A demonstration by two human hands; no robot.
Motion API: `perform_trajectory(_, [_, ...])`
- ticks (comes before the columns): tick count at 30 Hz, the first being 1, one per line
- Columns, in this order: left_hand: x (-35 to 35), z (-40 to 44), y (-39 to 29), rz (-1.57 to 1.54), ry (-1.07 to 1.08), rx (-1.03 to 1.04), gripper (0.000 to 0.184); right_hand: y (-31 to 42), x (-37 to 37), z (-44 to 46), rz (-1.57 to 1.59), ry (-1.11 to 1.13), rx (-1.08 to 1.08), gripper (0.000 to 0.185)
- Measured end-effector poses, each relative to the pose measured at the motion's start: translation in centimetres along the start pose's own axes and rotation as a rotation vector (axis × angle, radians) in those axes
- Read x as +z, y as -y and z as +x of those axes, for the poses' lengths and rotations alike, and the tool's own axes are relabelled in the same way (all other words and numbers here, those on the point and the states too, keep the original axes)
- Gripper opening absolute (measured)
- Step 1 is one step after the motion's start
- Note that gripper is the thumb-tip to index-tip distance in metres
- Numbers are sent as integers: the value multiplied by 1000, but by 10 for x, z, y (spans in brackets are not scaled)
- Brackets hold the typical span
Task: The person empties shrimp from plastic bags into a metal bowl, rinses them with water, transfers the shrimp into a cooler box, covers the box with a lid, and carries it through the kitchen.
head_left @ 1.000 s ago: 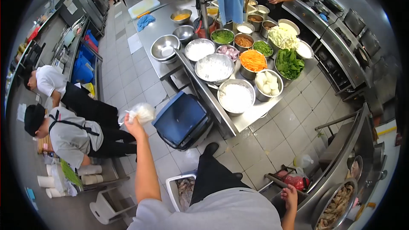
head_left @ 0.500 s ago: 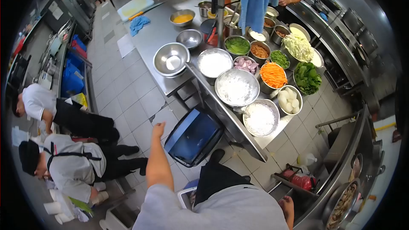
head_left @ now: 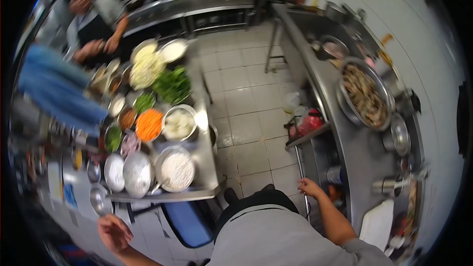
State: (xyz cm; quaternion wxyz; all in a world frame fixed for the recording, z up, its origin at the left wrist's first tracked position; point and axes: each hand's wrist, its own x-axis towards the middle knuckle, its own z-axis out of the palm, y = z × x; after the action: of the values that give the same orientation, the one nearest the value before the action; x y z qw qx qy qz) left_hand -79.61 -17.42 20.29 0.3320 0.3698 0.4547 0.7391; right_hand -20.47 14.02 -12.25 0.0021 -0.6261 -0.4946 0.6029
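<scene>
At near left, we'd best carry our empty, loosely curled left hand (head_left: 115, 232) clear of the round silver metal bowl (head_left: 100, 201) just beyond, with our seemingly empty right hand (head_left: 309, 187) half-curled farther right.

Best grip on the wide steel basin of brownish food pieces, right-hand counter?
Take the wide steel basin by opposite sides of its rim, two hands, coming from the aisle and above. It's broad and well filled, so a one-sided grip would likely tip it. Aisle-side rim is exposed; a smaller round steel bowl crowds its near right edge.
</scene>
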Motion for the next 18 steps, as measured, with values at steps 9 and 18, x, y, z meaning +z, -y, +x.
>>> perform_trajectory(9, [274, 114, 163, -236, 718, -516, 51, -194, 17, -73, 557, -302, 321, 39])
perform_trajectory(18, [560, 67, 269, 225, 1525, -727, 35, -303, 119, -153, 1065, -628, 469, 41])
